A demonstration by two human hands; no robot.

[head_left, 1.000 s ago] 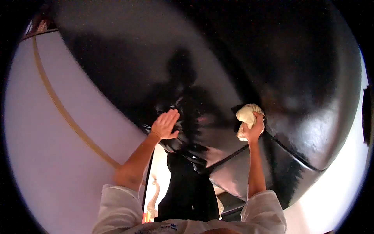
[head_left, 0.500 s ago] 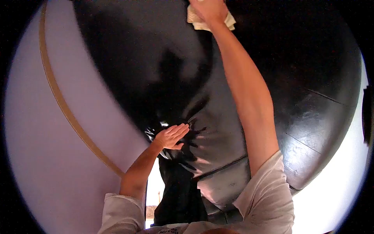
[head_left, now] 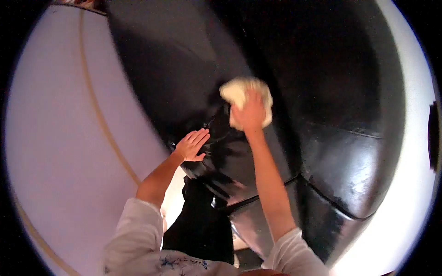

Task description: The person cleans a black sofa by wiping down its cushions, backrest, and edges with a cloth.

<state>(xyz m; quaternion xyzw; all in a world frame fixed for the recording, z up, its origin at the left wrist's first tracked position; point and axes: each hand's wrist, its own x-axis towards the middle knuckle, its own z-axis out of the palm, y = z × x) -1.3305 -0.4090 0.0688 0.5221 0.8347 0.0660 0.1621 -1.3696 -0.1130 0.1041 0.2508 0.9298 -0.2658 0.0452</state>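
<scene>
A glossy black leather-like padded surface fills the middle of the head view, with seams in its lower right. My left hand lies flat on it, fingers stretched out, and creases spread around the palm. Up and to the right, my right hand presses a pale yellow cloth against the same surface. The cloth is bunched under the palm and fingers, and its edges are blurred by motion.
On the left is a pale lilac surface with a tan strip along it. A darker padded section rises to the right, bordered by a bright white area. A dark object sits at the right edge.
My right hand has drawn the cloth back toward me from the top of the view. My left hand remains flat on the black surface. The view has shifted somewhat.
</scene>
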